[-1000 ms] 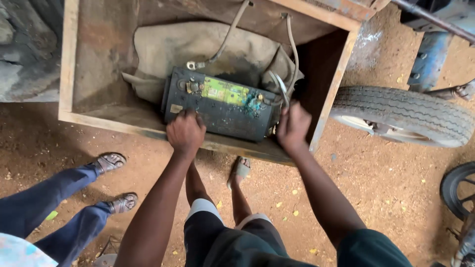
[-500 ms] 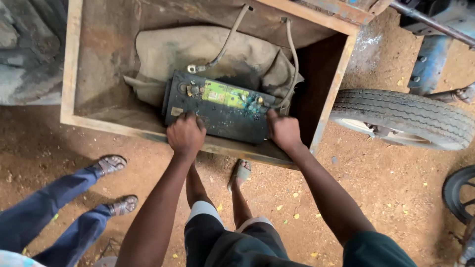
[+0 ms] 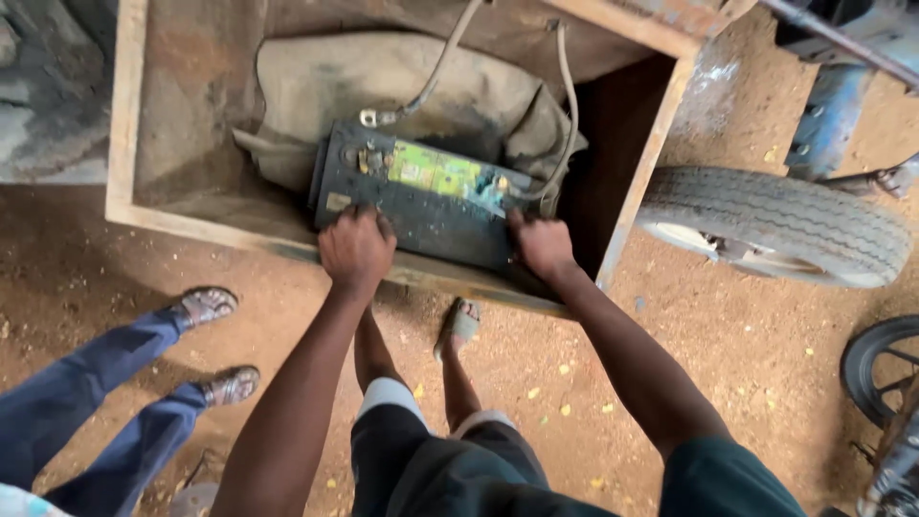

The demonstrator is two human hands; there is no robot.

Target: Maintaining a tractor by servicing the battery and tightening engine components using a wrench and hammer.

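Note:
A dark, dirty vehicle battery [image 3: 421, 196] with a green and yellow label lies inside an open wooden box [image 3: 124, 134], on a beige cloth [image 3: 325, 86]. My left hand [image 3: 356, 251] grips the battery's near left edge. My right hand [image 3: 542, 245] grips its near right corner. Two cables [image 3: 436, 67] run from the battery's terminals up toward the back of the box; one clamp sits at the top left terminal.
Another person's legs in blue trousers and sandals [image 3: 206, 306] stand at the left on the red dirt ground. A tyre [image 3: 775, 225] lies right of the box. Part of a wheel [image 3: 881, 369] shows at the right edge. My own sandalled foot [image 3: 459, 325] is below the box.
My right hand has dropped from the battery's upper right end to its near right corner. My left hand stays on the near left edge. The battery looks slightly shifted.

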